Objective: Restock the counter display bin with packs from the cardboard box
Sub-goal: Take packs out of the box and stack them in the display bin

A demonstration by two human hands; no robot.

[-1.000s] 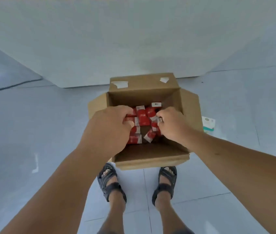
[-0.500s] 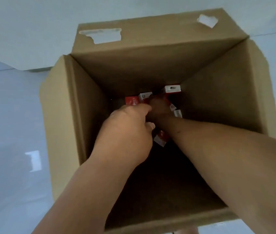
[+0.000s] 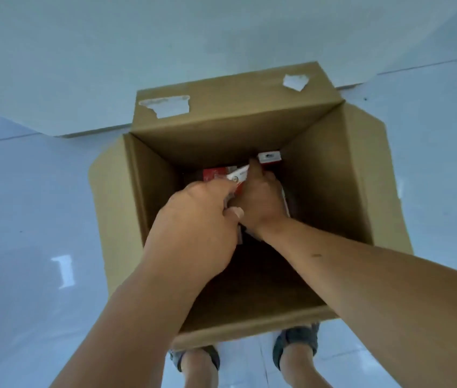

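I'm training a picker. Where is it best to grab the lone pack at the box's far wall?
Probably pinch the pack by its upturned white end, coming straight down: the cardboard box wall backs it and the right hand crowds its near side.

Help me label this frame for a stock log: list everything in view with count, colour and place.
cardboard box: one, brown, open on the floor, flaps out
packs: several, red and white, at the box's bottom by the far wall; count hidden by hands
torn paper patches: two, white, on the far flap
floor: pale glossy tiles, around the box
wall: pale, behind the box
sandals: two, dark grey, at the box's near edge
left hand: one, inside the box, curled round packs
right hand: one, inside the box, gripping packs
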